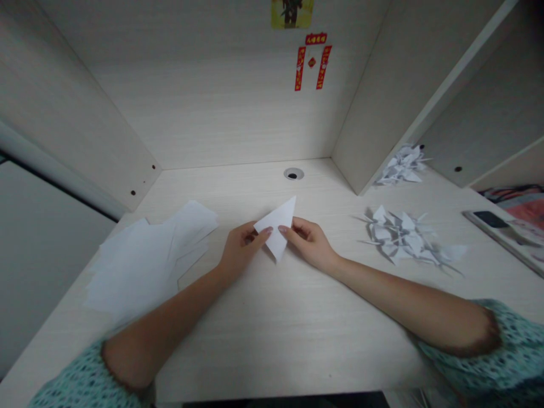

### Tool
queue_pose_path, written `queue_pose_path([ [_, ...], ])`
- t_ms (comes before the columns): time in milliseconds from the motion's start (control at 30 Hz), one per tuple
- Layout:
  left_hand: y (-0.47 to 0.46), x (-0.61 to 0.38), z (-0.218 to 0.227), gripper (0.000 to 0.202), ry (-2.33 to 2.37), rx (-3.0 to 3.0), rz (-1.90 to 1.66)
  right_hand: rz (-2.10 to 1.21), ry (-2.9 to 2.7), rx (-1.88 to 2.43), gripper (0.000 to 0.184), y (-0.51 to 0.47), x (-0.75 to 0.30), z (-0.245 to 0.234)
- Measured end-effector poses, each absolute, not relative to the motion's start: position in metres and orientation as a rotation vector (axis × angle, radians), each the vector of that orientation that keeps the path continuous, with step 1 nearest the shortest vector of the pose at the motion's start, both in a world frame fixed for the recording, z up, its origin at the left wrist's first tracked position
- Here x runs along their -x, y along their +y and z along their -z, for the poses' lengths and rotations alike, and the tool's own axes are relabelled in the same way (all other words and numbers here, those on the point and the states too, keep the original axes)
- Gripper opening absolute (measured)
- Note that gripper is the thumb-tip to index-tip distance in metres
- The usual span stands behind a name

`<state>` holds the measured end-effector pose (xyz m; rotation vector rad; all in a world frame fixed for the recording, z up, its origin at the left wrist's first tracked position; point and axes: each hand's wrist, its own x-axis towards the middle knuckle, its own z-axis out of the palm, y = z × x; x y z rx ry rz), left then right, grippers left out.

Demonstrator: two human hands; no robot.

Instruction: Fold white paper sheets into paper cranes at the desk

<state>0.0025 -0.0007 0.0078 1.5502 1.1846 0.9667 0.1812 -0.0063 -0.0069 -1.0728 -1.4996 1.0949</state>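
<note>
A folded piece of white paper point(278, 224) with pointed corners is held just above the desk, between my two hands. My left hand point(246, 243) pinches its left edge, thumb on top and fingers behind. On the other side, my right hand point(310, 241) grips the right edge in the same way, its thumb lying on the paper's face. The fingers behind the paper are partly hidden. Left of my left hand lies a spread stack of white paper sheets point(140, 260). Several folded paper cranes point(399, 232) are heaped to the right of my right hand.
Another heap of folded paper point(403, 164) sits farther back beside the upright panel point(374, 113). A flat slab with a dark phone-like object point(491, 219) on it lies at the far right. A round cable hole point(293, 174) is set in the desk point(255, 340) near the back wall.
</note>
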Motion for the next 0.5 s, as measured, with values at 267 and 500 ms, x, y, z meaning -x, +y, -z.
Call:
queue_pose_path([
  [267,0.0012,0.0006,-0.0095,0.042,1.256,-1.588,-1.034,-1.092,-1.496,1.1,0.034,-0.0021,-0.1834,0.01],
  [500,-0.002,0.0,-0.0097,0.042,1.294,-1.61,-1.038,-1.132,-1.344,1.11,0.037,-0.003,-0.1802,0.006],
])
